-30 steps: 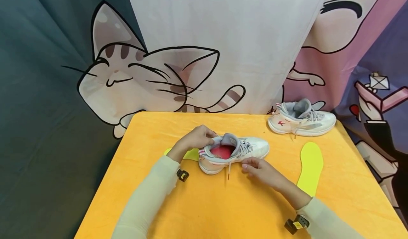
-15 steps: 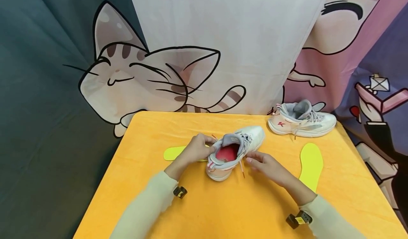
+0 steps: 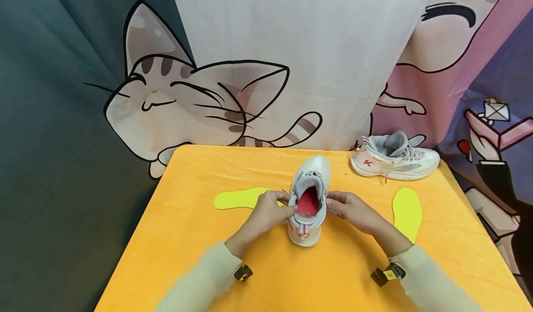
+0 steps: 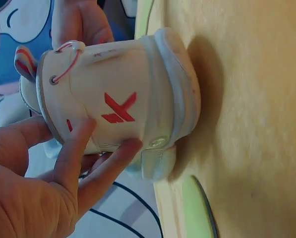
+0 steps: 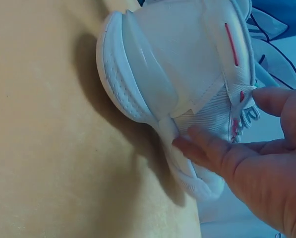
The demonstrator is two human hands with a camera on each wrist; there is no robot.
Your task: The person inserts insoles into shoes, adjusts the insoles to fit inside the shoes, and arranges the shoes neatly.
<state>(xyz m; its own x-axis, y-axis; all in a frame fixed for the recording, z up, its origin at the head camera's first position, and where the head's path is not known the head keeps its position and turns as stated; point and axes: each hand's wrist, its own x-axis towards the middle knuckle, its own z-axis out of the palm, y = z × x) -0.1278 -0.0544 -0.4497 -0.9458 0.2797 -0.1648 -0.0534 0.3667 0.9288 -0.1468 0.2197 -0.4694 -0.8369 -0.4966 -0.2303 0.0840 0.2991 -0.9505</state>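
A white sneaker (image 3: 315,169) with a red insole (image 3: 308,202) inside stands in the middle of the table, toe pointing away and heel toward me. My left hand (image 3: 268,212) grips its collar on the left, thumb at the rim and fingers along the outer side, beside a red logo (image 4: 119,106). On the other side, my right hand (image 3: 354,210) holds the shoe: its thumb touches the lace edge, and its fingertips (image 5: 185,144) lie on the side wall. In the left wrist view the heel sits slightly off the table surface or tilted; which, I cannot tell.
A second white sneaker (image 3: 395,157) stands at the back right of the yellow-covered table (image 3: 266,275). One yellow insole (image 3: 237,199) lies left of the held shoe, partly behind my left hand. Another yellow insole (image 3: 407,210) lies right, near my right forearm. A printed curtain (image 3: 266,103) hangs behind.
The sneaker has turned counterclockwise, its toe swinging from right to away from me, and shifted slightly right. Both hands have moved with it, and more of the left yellow insole shows.
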